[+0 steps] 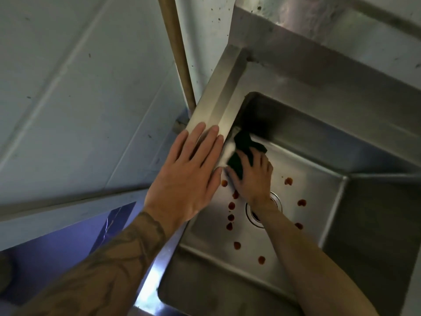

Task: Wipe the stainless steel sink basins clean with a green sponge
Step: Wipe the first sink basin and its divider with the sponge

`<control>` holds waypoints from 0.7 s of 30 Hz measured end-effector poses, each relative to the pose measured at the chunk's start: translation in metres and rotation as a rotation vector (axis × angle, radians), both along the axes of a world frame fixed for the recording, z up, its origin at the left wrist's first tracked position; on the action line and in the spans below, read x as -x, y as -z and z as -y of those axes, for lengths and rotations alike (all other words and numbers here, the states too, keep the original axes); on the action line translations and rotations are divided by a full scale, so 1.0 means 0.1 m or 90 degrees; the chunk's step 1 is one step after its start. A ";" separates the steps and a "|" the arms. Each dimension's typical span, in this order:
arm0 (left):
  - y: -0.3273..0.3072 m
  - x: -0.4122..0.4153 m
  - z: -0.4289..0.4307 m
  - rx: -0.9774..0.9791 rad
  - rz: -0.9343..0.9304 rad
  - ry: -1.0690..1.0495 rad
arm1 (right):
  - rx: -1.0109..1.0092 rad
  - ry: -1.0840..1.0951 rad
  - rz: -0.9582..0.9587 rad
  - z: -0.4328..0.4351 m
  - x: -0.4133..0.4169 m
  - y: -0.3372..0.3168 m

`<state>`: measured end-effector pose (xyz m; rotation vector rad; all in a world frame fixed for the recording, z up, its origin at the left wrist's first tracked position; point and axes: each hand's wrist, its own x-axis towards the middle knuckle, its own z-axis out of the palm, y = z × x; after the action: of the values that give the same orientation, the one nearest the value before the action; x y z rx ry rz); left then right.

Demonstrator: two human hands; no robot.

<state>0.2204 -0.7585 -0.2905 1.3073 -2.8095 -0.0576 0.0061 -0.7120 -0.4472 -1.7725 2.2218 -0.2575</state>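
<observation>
The right hand [252,179] curls around the green sponge [243,142], pressing it against the basin's [319,133] left wall near the far-left corner. The left hand [186,176] lies flat and empty on the sink rim [214,106]. Red spots [237,245] dot the basin floor around the drain [275,197], on the near side of the sponge, so the next wipe likely pulls toward the sink's near edge.

no readable text — labels, signs, none
</observation>
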 end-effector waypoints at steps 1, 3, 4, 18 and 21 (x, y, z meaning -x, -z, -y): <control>0.01 0.00 0.00 0.002 0.000 0.002 | 0.007 -0.019 -0.025 0.00 0.06 0.08; 0.03 0.00 0.01 0.002 -0.004 0.006 | 0.044 -0.024 -0.065 0.04 0.22 0.20; 0.03 0.01 0.01 0.002 -0.006 0.005 | 0.060 -0.004 -0.082 0.06 0.29 0.24; 0.00 0.01 0.00 0.002 -0.002 0.009 | 0.102 0.130 -0.024 -0.06 0.24 0.31; 0.00 0.02 0.01 0.007 0.000 0.010 | 0.116 0.270 -0.031 0.11 -0.16 0.26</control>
<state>0.2188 -0.7597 -0.2903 1.2831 -2.8161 -0.0440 0.0225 -0.7230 -0.4736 -1.3776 2.6683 -0.5252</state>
